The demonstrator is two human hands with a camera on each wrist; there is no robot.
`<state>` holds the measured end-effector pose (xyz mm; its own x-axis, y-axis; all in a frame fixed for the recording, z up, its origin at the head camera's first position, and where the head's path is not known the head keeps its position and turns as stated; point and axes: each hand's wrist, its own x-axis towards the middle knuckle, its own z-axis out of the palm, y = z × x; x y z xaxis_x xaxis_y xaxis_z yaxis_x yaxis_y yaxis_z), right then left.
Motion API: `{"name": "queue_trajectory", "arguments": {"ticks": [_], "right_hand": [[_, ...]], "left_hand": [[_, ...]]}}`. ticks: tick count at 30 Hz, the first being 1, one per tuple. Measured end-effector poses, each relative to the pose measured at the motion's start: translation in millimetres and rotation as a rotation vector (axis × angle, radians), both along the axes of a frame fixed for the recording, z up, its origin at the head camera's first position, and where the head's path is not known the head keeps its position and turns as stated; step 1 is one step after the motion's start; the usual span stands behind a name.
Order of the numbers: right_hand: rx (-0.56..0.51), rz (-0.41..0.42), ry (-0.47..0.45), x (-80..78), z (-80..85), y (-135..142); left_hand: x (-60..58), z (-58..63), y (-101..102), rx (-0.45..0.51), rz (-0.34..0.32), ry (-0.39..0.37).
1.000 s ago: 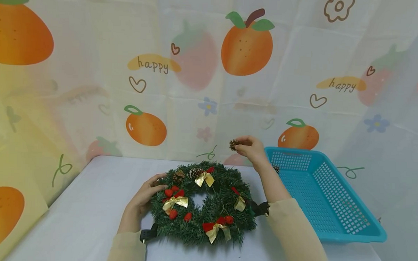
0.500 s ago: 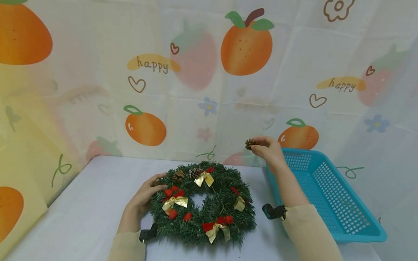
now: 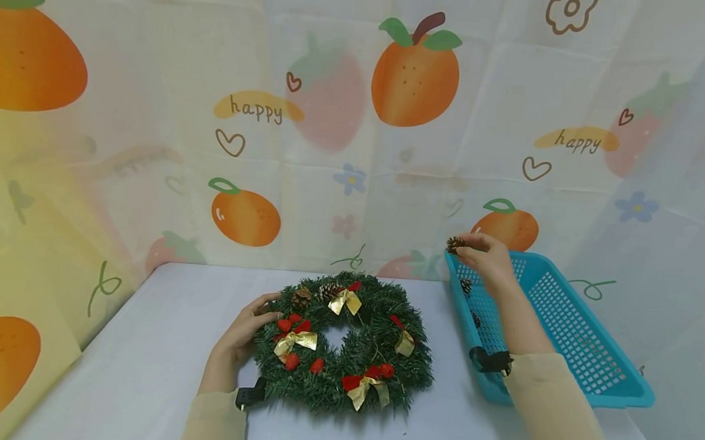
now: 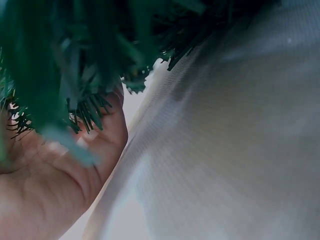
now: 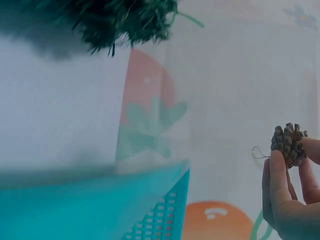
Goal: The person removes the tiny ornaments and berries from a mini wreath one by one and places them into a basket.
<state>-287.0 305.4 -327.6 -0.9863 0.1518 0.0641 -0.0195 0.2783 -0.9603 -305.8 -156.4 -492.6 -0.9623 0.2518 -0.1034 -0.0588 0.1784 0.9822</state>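
Observation:
A pine cone is pinched between the thumb and fingers of my right hand, above the far left corner of the blue basket. In the right wrist view a thin wire loop sticks out from the pine cone. My left hand grips the left edge of the green wreath, which lies flat on the table. Gold bows, red berries and pine cones decorate it. Needles hide part of my left hand in the left wrist view.
More pine cones lie inside the basket along its left wall. A white cloth covers the table. Behind it hangs a fruit-printed curtain.
My right hand has moved right with the pine cone, from behind the wreath to over the basket's far corner. My left hand and the wreath have stayed put.

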Motion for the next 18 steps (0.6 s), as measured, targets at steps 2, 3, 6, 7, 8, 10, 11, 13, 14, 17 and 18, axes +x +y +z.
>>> {"name": "queue_trajectory", "arguments": {"ticks": [2, 3, 6, 7, 8, 10, 11, 13, 14, 17, 18], "right_hand": [[-0.004, -0.006, 0.003, 3.1, -0.2, 5.6], [-0.008, -0.01, 0.003, 4.6, -0.3, 8.2], [-0.015, -0.017, 0.005, 8.2, -0.1, 16.5], [-0.023, -0.017, 0.006, 9.4, 0.1, 19.0], [-0.032, -0.017, 0.007, 10.2, 0.2, 21.7], [-0.042, -0.021, 0.005, 11.2, -0.5, 27.4], [-0.054, -0.024, 0.002, 11.7, -1.0, 30.0], [-0.06, -0.031, -0.006, 12.7, -2.9, 34.8], [-0.059, -0.037, -0.014, 12.7, -4.6, 37.2], [-0.052, -0.056, -0.043, 12.2, -12.4, 44.4], [-0.039, -0.06, -0.051, 12.0, -15.7, 46.6]], "left_hand": [[0.2, 0.2, -0.3, -0.006, -0.001, 0.001], [0.3, 0.3, -0.2, -0.01, -0.001, 0.003], [0.5, 0.1, -0.6, -0.012, 0.0, 0.004], [0.4, 0.0, -0.6, -0.009, 0.0, 0.003], [0.4, -0.1, -0.5, -0.007, 0.0, 0.005], [0.1, -0.5, -0.7, 0.002, -0.002, 0.004], [0.1, -0.6, -0.7, 0.004, -0.005, 0.006], [0.4, -0.3, -0.4, 0.011, -0.005, 0.008], [0.5, -0.1, -0.3, 0.014, -0.006, 0.008], [0.9, 0.2, -0.2, 0.019, -0.005, 0.007], [1.0, 0.3, -0.1, 0.019, -0.005, 0.006]]}}
